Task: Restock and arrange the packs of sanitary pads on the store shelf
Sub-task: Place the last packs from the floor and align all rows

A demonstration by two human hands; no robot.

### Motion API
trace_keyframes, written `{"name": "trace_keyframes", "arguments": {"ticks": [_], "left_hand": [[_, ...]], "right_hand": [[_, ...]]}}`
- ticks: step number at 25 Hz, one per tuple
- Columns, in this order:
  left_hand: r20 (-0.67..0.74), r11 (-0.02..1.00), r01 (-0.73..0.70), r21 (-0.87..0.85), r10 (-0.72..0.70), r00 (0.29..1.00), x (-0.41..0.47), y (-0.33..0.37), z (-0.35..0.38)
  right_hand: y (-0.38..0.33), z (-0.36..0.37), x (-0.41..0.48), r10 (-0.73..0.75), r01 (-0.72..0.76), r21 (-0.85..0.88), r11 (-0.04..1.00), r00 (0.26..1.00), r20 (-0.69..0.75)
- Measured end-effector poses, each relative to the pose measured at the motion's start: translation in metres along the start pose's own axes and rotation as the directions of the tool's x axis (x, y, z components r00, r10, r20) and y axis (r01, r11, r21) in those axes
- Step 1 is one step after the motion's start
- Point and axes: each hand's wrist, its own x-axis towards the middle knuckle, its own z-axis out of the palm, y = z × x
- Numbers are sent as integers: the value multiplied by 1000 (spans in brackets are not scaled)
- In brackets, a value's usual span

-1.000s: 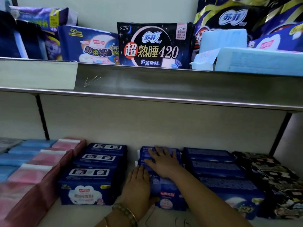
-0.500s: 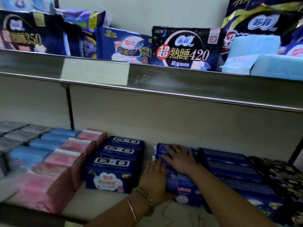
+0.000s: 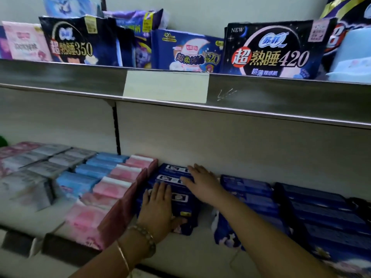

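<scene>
1. Because both hands only press flat, nothing is gripped: the left hand lies straight-fingered on the front of the navy packs, and the right hand spreads over the rear ones.
2. An uneven shove could tip the front one off the lower shelf, or crush the pink packs just beside (they look soft).
3. Pale board below, with a metal-lipped upper shelf above.

Grey packs at far left are blurred; the right edge cuts the light-blue pack.

Left hand and right hand moved left onto white-labelled navy packs.
</scene>
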Motion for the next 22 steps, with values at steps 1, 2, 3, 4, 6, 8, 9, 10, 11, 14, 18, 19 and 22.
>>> {"name": "trace_keyframes", "arguments": {"ticks": [1,2,3,4,6,8,9,10,11,14,18,19,22], "left_hand": [[30,999,39,18,-40,999,0,-7,-1],[53,997,66,32,-68,996,1,-12,-1],[66,996,77,44,-80,995,1,-16,-1],[63,995,85,44,-88,994,2,-19,-1],[47,995,99,27,-100,994,3,-22,0],[56,996,84,40,-86,995,4,-22,-1],[63,996,82,47,-85,994,5,-23,0],[63,996,82,46,-85,994,8,-23,1],[58,996,77,51,-80,995,10,-23,2],[46,996,43,76,-47,998,14,-25,6],[35,995,15,99,-19,999,13,-29,11],[34,995,1,100,-4,999,13,-29,11],[42,994,-37,102,33,999,15,-26,11]], "right_hand": [[-7,3,9,-9,9,-9,1000,1000,28],[-13,5,18,-12,12,-9,1000,998,57],[-17,7,25,-10,11,-9,1000,997,77],[-21,9,33,-9,11,-24,1000,996,88],[-29,12,46,-20,28,-89,996,995,96],[-36,18,53,-34,47,-116,992,993,113],[-39,24,54,-34,49,-115,992,991,133],[-40,28,55,-30,48,-113,992,988,152],[-40,32,56,-25,43,-113,993,987,160],[-38,37,58,-11,29,-131,991,990,137],[-43,36,55,16,6,-145,989,988,153],[-43,37,54,20,1,-144,990,989,149],[-37,37,49,34,-16,-137,990,991,133]]}}
